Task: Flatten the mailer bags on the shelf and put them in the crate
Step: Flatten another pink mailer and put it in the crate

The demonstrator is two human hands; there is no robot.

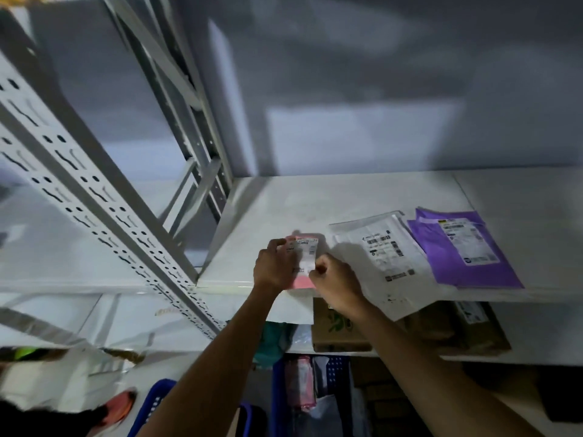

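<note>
Small pink plastic mailer bag [304,258] lies at front edge of white metal shelf [284,209]. Left hand [273,263] grips its left side; right hand [334,280] pinches right edge. Step: flattening. Next, probably: press smooth, lower into blue plastic crate [336,370] below.

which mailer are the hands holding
The small pink mailer, held by left hand and right hand; the white mailer and purple mailer lie to its right.
</note>
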